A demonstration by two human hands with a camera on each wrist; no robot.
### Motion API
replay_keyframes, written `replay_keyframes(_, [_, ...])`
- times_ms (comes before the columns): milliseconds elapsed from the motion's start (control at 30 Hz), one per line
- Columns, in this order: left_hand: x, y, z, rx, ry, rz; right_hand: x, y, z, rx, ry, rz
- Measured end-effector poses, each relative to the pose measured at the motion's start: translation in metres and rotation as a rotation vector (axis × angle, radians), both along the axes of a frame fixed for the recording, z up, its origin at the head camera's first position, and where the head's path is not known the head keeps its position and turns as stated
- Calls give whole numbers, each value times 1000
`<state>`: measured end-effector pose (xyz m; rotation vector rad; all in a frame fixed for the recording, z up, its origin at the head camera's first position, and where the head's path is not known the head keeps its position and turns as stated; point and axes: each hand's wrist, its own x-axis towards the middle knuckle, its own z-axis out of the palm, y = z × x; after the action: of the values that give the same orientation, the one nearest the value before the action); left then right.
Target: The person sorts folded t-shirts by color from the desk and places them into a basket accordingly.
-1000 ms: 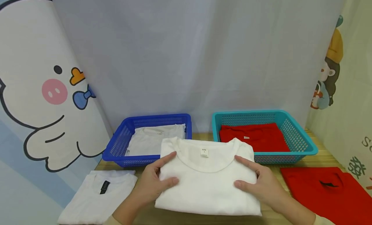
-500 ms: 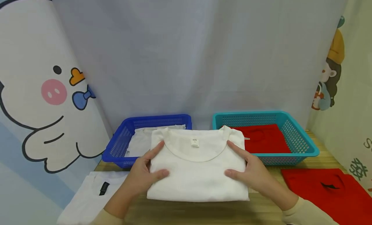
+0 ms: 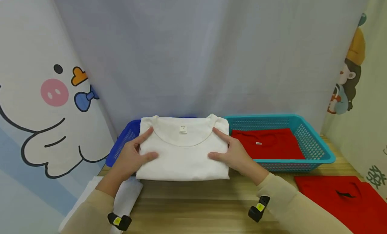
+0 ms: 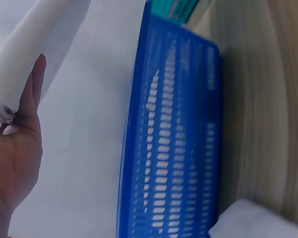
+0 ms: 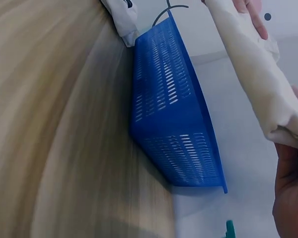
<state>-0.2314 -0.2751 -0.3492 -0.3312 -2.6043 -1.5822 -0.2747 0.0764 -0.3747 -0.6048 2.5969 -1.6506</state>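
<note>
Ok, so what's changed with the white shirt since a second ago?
The folded white shirt has moved forward and to the left, and now hides most of the blue basket in the head view. The left grip and right grip both held it then and hold it now; nothing was let go. The teal basket and the red shirt inside it stayed put.

Your head view looks forward and down over the worktop (image 3: 187, 210), while your two wrist views, both tipped sideways, share a lower, nearer look at the blue basket (image 5: 171, 99).
</note>
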Motion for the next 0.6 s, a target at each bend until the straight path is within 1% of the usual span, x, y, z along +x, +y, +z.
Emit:
replay_keyframes(100, [-11,-14,8,-50,-20,39,-16,-17,3,-36,-23,18])
replay_keyframes(200, [-23,-27,13,-57,-46,55,-30,-34,5,-55,-34,23])
replay_keyframes(267, [-31,-36,15,-45,-57,53,-38,-46,6,-56,-30,17])
replay_keyframes(367, [-42,-49,15,-30,-71,47,-49,-63,5,-68,-46,15])
replay_keyframes(500, [-52,-66,12,-35,-93,69,-61,-83,2,-76,-92,38])
replay_keyframes(600, [-58,-75,10,-63,-105,94,-69,-95,2,-30,-90,32])
